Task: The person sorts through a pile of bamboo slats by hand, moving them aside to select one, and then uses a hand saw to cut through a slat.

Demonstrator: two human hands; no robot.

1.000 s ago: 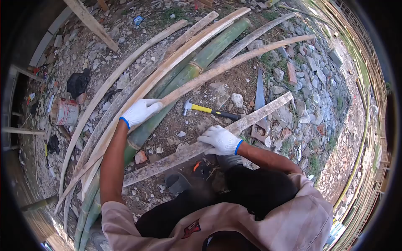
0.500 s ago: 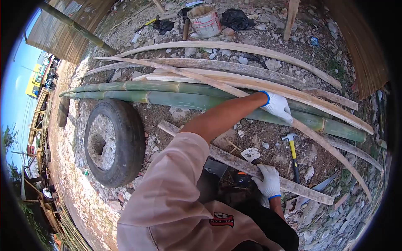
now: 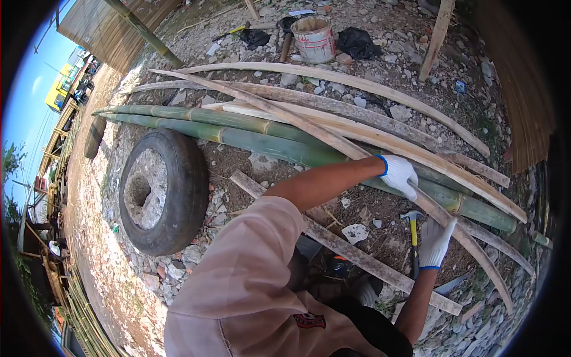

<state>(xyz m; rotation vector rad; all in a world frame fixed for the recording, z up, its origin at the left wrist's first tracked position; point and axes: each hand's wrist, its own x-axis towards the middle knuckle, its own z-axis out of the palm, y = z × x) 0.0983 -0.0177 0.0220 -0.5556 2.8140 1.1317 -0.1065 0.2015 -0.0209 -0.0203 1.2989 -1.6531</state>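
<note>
A long, narrow split bamboo strip (image 3: 467,239) lies slantwise over the other pieces, its near end curving down at the right. My left hand (image 3: 398,175), in a white glove with a blue cuff, is closed around this strip. Beside the strip's lower edge is my gloved right hand (image 3: 437,241), fingers stretched out and fingertips at the edge. Behind the right hand lies a hammer (image 3: 414,229) with a yellow and black handle. Closer to my body, another weathered strip (image 3: 351,253) rests across the ground.
Green bamboo poles (image 3: 267,146) and several pale split strips (image 3: 339,76) lie beyond my hands. A tyre filled with concrete (image 3: 193,196) stands at the left. Farther back are a stained bucket (image 3: 314,41), a black plastic bag (image 3: 357,43) and a wooden post (image 3: 437,38).
My right hand has let go of the nearer weathered strip and moved up to the strip in my left hand. The view has shifted slightly; my left hand keeps its hold.
</note>
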